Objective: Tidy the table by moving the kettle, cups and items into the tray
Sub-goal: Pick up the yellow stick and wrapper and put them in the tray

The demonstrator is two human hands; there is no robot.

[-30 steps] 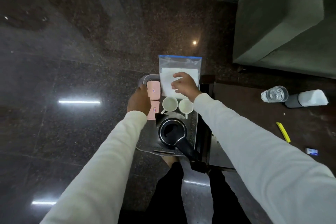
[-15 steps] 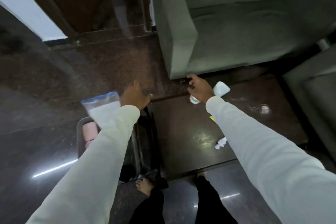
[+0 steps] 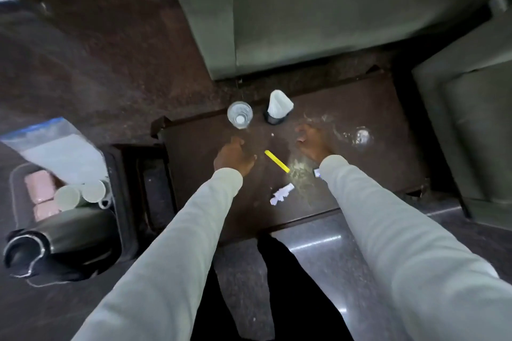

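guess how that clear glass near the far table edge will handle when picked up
The clear glass looks smooth, so possibly slippery. It stands upright beside the table edge, so a nudge might tip it off. Likely breakable if real glass.

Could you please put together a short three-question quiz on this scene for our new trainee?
1. True or false: the kettle is already in the tray.
2. Which lies between the left hand and the right hand on the table? A) a spoon B) the yellow stick C) a plate
3. Fill in: the clear glass stands just beyond the ___ hand.

Key
1. True; the two cups stand in the tray too.
2. B
3. left; neither hand holds anything.
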